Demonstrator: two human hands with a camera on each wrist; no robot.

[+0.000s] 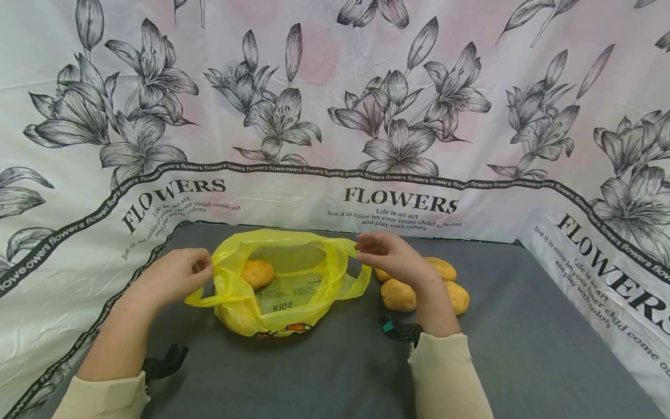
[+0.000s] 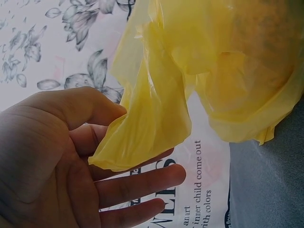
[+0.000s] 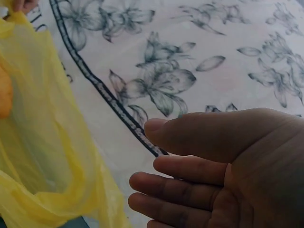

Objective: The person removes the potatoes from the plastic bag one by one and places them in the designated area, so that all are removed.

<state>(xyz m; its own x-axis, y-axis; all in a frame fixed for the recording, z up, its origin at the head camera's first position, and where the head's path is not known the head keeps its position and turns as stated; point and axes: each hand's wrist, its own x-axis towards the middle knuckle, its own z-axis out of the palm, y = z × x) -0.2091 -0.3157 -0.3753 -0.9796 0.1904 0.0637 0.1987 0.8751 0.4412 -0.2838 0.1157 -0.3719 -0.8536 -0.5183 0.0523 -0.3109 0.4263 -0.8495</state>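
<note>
A yellow plastic bag point(image 1: 314, 314) stands on the table with its mouth spread open. Inside it, on the left, lies a potato point(image 1: 258, 273). My left hand point(image 1: 180, 273) pinches the bag's left handle point(image 2: 152, 123) between thumb and index finger, and the other fingers stretch out loosely in the left wrist view. Beside the right handle point(image 1: 361, 282) hovers my right hand point(image 1: 392, 256). In the right wrist view its fingers point(image 3: 175, 190) are relaxed and hold nothing. Several potatoes point(image 1: 399, 295) lie on the table beneath and beyond the right forearm, which partly hides them.
The grey table point(image 1: 335, 378) is bordered at the back and sides by a white flower-printed cloth point(image 1: 293, 203). Black straps point(image 1: 164, 362) sit at both wrists.
</note>
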